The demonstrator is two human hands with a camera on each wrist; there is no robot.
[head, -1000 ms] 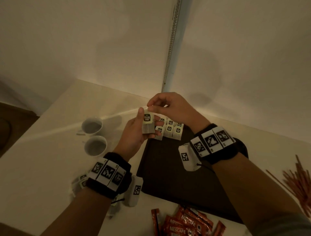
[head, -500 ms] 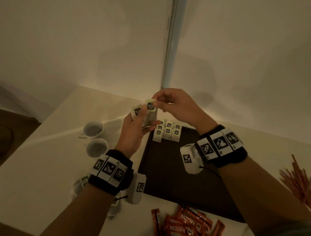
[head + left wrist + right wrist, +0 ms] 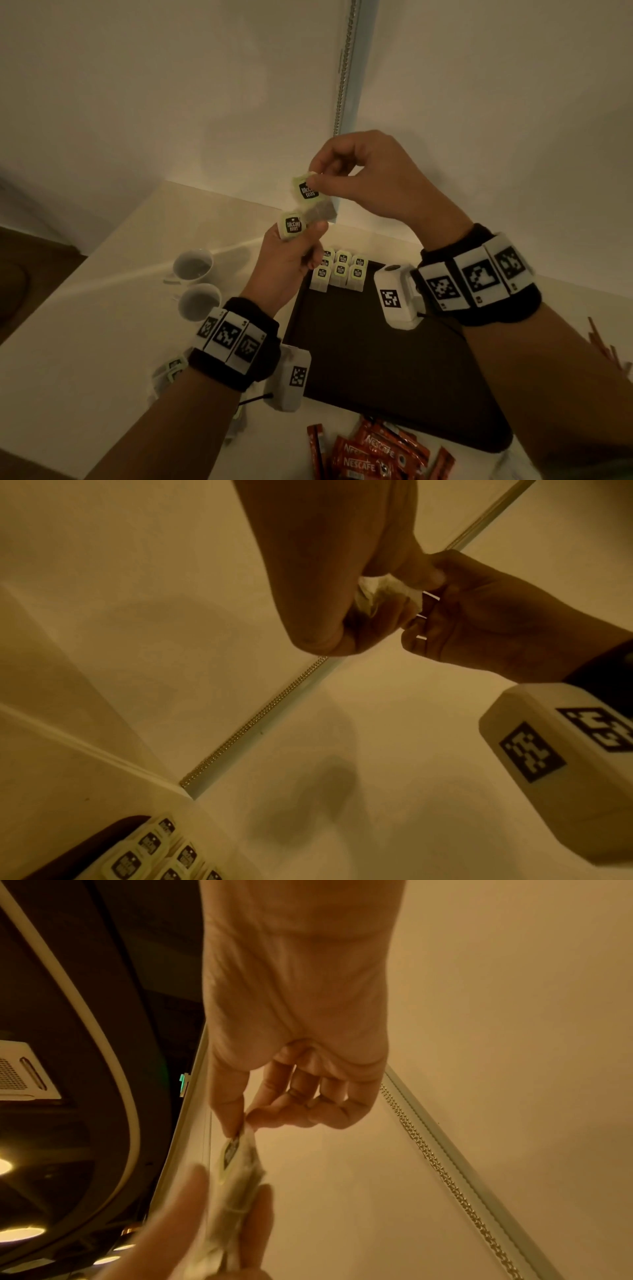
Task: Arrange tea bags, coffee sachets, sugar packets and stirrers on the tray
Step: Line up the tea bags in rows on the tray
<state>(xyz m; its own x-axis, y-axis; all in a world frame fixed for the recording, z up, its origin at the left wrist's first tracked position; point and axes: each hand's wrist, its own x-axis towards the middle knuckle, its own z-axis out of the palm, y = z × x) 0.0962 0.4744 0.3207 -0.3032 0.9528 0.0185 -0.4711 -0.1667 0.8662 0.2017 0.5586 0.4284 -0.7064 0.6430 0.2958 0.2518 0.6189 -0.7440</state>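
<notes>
both hands pinch tea bags: right hand [image 3: 370,178] lifts one tea bag [image 3: 308,190] off the left hand's [image 3: 287,260] stack [image 3: 291,224]; best separate cleanly, then align beside the tray's [image 3: 376,359] rows [image 3: 339,270].

The tea bags [image 3: 337,272] at the tray's far left corner look like thin paper, matt, with glossy printed labels; the tray [image 3: 373,370] is dark and matt, smooth; the tabletop [image 3: 85,342] is pale, smooth, with a faint sheen; two cups [image 3: 193,265] near its left edge look like glazed white ceramic; the coffee sachets [image 3: 373,455] at the near edge are shiny red foil or plastic film; the chain [image 3: 344,68] on the wall looks like beaded metal.
</notes>
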